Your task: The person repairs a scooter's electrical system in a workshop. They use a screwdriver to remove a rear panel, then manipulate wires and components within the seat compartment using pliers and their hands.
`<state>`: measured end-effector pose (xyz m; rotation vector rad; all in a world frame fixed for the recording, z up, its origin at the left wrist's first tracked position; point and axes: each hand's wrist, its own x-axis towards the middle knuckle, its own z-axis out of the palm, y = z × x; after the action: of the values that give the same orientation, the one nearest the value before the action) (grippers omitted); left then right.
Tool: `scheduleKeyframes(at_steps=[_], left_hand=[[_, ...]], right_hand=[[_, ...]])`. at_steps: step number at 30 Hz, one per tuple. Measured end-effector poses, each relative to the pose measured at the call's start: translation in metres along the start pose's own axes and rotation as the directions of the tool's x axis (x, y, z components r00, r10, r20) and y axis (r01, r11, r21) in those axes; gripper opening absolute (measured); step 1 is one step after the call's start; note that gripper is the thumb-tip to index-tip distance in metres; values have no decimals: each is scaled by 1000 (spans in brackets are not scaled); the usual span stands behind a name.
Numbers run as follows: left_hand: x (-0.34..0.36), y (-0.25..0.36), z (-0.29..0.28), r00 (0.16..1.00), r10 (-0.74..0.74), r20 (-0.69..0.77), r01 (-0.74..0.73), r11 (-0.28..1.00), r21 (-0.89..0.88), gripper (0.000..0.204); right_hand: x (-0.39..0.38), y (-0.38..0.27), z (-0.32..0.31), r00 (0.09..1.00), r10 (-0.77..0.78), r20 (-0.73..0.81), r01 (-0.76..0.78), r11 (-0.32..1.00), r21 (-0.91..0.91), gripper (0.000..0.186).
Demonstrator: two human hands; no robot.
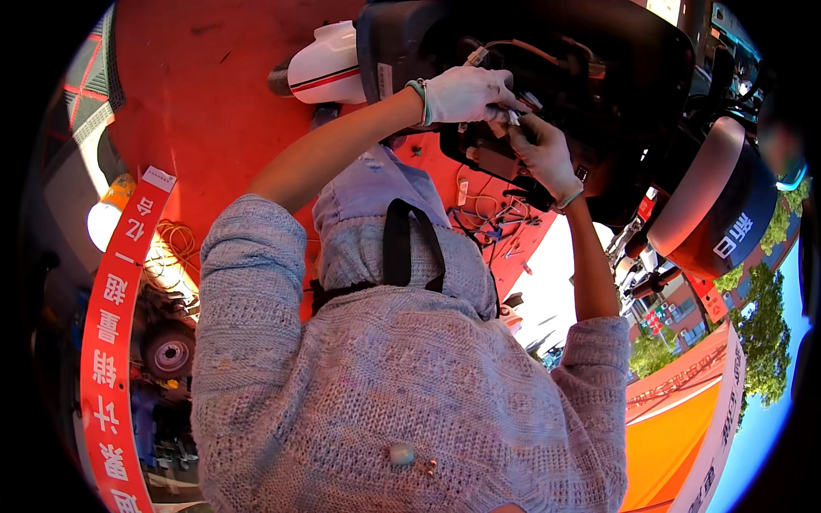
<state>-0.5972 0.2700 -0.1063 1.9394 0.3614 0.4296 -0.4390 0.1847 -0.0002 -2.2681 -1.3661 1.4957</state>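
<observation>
My left hand, in a pale glove, reaches in from the left with its fingers pinched together. My right hand, gloved too, meets it from the right, thumb and fingers closed. Between the fingertips shows a small white plug connector, gripped from both sides. Both hands are at the open underside or inside of a large black vehicle body; its exact part is too dark to tell. Behind my left hand, a wire with a pale connector runs along the cavity.
A white fender with a red and black stripe stands beyond my left arm. Cables and tools lie on the red floor. At right is a silver and dark rounded panel; a red banner hangs left.
</observation>
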Motion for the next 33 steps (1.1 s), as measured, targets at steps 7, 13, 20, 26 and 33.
scheduleKeyframes(at_steps=[7,13,20,26,33], left_hand=[[9,-14,14,993,-107,-44,97,977,-189,36],[13,-12,5,980,-179,82,197,899,-390,43],[15,-6,-8,928,-232,291,366,710,-601,49],[16,-19,-5,901,-223,372,414,699,-584,46],[12,-4,-6,882,-249,401,472,464,-750,38]], right_hand=[[1,-13,-13,951,-294,-91,229,874,-428,16],[16,-13,-27,989,-139,-48,125,967,-220,15],[19,-17,-31,998,59,9,-60,998,19,17],[24,-6,-38,991,35,133,-58,984,169,20],[25,-18,-44,973,64,220,-82,994,72,20]])
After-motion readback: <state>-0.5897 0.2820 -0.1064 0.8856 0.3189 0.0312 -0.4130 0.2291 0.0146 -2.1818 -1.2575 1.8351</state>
